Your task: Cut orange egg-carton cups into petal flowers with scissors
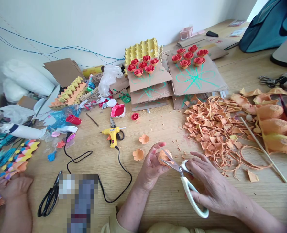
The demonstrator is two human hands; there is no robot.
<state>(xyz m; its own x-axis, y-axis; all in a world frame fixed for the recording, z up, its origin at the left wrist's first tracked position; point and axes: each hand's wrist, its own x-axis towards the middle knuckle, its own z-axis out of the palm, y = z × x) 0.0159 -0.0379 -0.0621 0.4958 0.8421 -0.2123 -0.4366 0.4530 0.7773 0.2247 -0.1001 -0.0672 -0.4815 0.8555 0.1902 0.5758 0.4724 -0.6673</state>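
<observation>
My left hand (150, 168) pinches a small orange egg-carton cup (164, 156) between thumb and fingers. White-handled scissors (190, 191) are in my right hand (212, 184), with fingers and thumb through the loops. Their blades are apart and meet the cup's edge; whether they are cutting into it I cannot tell. Beyond my left hand lie two flower-shaped orange cutouts (138, 154). Right of my hands is a pile of orange carton scraps (206, 124). A single red paper flower (135, 116) sits farther back on the table.
A yellow glue gun (112, 136) with a black cord lies left of centre, near a tub of red paint (118, 110). Red flowers stand on stacked cardboard (194, 77). Black scissors (49, 197) lie at front left, near another person's hand (17, 187). An egg carton (276, 126) is at right.
</observation>
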